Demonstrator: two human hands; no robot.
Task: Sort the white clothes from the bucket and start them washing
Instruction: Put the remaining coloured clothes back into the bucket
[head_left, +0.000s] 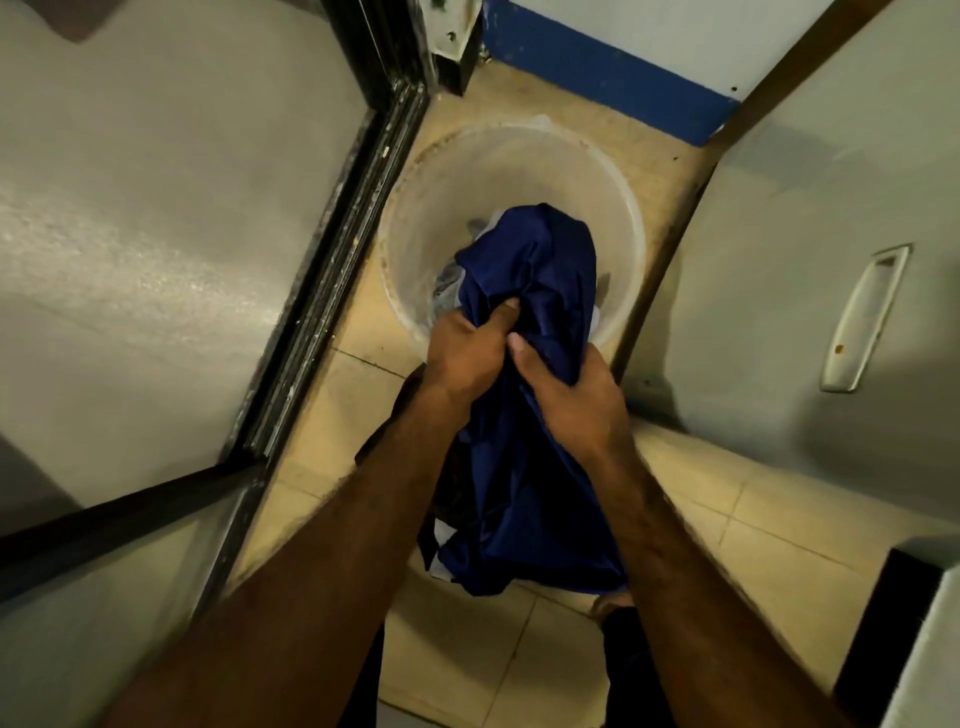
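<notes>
My two hands work close together, thumbs nearly touching: my left hand and my right hand both curl tightly into one dark blue garment. Its bunched top lies over the mouth of one translucent bucket, which stands on the tiled floor just beyond my hands. The rest hangs below my wrists. Some pale clothes show in the bucket beside the blue cloth, too few visible to count. One recessed handle sits off to my right.

Dim yellowish light, soft blur, edges warped
</notes>
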